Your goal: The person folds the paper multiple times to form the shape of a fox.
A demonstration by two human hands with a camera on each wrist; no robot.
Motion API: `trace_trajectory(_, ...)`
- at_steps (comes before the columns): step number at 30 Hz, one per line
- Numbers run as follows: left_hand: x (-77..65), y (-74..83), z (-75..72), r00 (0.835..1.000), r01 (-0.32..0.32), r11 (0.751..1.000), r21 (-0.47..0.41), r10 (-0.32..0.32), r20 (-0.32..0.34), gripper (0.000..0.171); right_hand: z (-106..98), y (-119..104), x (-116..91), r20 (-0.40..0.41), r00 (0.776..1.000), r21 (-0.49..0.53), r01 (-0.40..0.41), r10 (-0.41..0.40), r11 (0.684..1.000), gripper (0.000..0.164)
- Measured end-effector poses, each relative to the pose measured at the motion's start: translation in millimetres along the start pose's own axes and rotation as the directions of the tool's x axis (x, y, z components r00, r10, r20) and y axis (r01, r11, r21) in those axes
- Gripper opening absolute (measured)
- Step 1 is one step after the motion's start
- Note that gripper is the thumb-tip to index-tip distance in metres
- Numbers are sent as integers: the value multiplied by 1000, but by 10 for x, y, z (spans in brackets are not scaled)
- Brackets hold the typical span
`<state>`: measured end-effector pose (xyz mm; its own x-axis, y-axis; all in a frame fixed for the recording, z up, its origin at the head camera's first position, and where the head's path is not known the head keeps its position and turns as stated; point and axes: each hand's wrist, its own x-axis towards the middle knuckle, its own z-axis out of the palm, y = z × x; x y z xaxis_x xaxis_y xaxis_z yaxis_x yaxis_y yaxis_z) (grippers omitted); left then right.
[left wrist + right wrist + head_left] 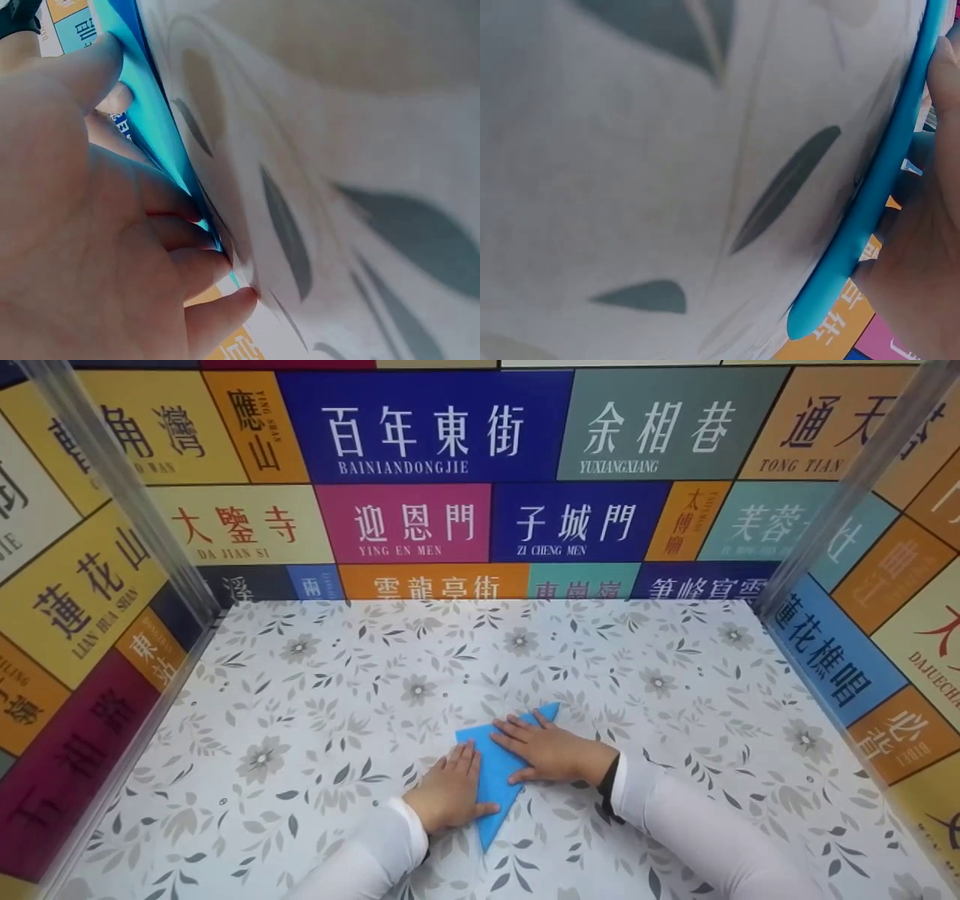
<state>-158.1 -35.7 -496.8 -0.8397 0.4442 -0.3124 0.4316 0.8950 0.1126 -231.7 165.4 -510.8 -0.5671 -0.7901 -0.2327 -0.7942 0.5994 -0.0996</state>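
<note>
A blue sheet of paper [496, 776], folded into a pointed, roughly triangular shape, lies on the floral tabletop. Along its left edge rests my left hand [444, 791], fingers extended and thumb on the paper near the lower point. My right hand [553, 751] presses flat on the upper right part, fingers spread, covering some of it. From the left wrist, the paper [154, 105] is seen edge-on beside the thumb and fingers of my left hand [97, 217]. The right wrist view shows the paper's smooth rounded edge [870, 195] beside my right hand [919, 240].
A white cloth with grey leaves and flowers [315, 705] covers the table. Panels with colourful Chinese signs [420, 427] stand at the back and both sides. Clear upright corner strips rise at left [127, 487] and right [847, 487].
</note>
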Motion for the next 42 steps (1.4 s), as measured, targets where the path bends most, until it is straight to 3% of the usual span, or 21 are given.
trace_trajectory(9,-23,42,-28,1000,-6,1000,13,6,1,87,98,18,-19,-4,1000,-69,-9,9,998,78)
trace_trajectory(14,-19,54,-38,1000,0,1000,13,0,12,87,110,23,-26,13,1000,-71,-18,19,997,77)
trace_trajectory(22,-9,35,-57,999,22,999,39,-23,40,81,97,-9,-15,-32,999,-42,-2,1,999,76)
trace_trajectory(34,17,56,-39,999,30,995,93,-32,19,79,-92,-44,3,26,999,-27,-27,28,999,70)
trace_trajectory(38,18,60,-28,999,36,993,108,-37,12,79,-234,-93,11,-34,999,-5,-7,7,1000,63)
trace_trajectory(42,18,64,-24,999,42,993,114,-43,7,79,-424,-95,-46,-207,978,42,31,-21,999,54)
